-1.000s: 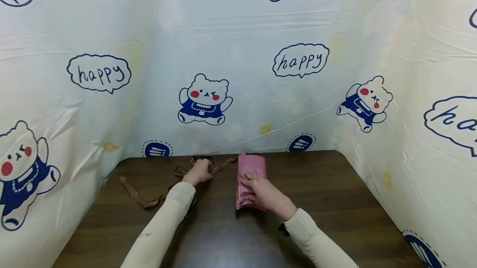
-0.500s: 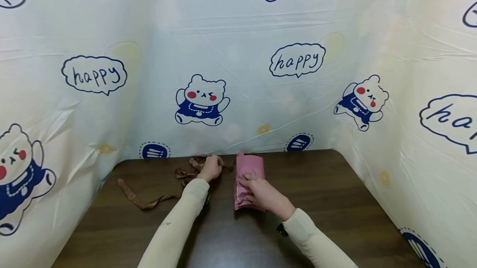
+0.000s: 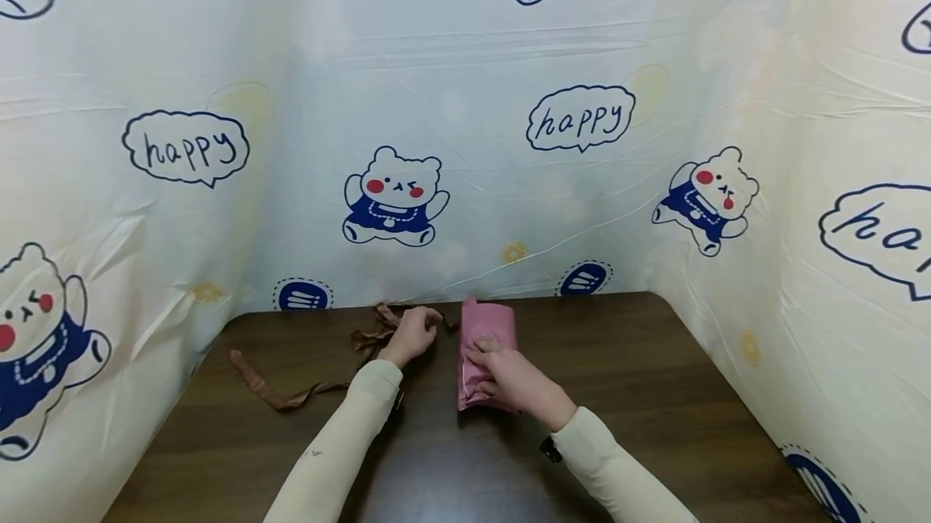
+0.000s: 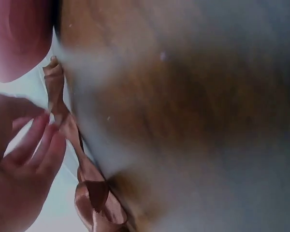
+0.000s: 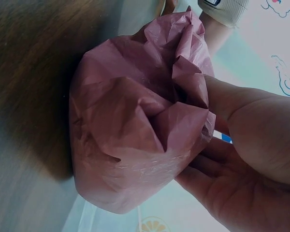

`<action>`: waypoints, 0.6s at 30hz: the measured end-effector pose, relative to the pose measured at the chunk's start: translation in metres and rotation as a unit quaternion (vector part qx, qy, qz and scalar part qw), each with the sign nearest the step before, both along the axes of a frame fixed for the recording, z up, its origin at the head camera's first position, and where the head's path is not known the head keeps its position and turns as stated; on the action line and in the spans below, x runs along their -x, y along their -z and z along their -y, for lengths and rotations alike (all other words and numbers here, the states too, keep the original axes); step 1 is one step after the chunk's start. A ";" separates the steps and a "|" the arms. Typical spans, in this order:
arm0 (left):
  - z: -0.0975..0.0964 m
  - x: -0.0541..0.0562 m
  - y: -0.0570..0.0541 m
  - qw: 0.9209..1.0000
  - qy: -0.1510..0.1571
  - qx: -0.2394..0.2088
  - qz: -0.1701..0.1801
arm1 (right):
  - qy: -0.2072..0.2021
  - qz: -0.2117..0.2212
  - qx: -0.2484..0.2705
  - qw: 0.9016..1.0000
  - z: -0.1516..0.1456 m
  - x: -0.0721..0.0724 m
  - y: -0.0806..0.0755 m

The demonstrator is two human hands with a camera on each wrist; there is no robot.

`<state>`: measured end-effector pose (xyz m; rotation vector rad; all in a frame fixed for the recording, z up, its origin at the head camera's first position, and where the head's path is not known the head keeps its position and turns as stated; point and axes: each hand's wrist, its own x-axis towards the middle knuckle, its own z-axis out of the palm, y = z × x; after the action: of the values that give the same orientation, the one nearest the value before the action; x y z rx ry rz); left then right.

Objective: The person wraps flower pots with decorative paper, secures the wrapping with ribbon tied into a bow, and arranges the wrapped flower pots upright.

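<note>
A long brown satin ribbon [image 3: 280, 400] lies crumpled on the tabletop, its left end bent and its folds bunched near the back edge. My left hand [image 3: 416, 335] is at those folds; in the left wrist view its fingertips pinch the twisted ribbon [image 4: 90, 173]. To its right lies a pink plastic-wrapped package [image 3: 491, 321], with the ribbon's far end reaching towards its upper left side. My right hand [image 3: 525, 381] grips this package, thumb and fingers on either side. Up close in the right wrist view, the package [image 5: 121, 145] has a creased, gathered end.
The dark wooden table [image 3: 640, 410] meets a pale printed curtain [image 3: 480, 183] along its back edge and at both sides. Ribbon and package both lie near the back edge. Bare wood shows in front of the hands and right of the package.
My left hand has moved right along the ribbon, close to the package, then drawn back slightly. Ribbon folds beside it have shifted and bunched. My right hand stays on the package.
</note>
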<state>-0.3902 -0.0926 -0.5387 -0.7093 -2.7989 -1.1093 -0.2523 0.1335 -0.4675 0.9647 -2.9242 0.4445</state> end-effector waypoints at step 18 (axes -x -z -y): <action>-0.028 -0.002 -0.018 0.996 0.024 0.071 0.054 | 0.000 -0.007 0.000 1.000 -0.002 0.001 0.002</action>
<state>-0.3882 -0.0642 -0.5208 -0.7531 -2.9915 -0.9909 -0.2532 0.1359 -0.4693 0.9647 -2.9112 0.4348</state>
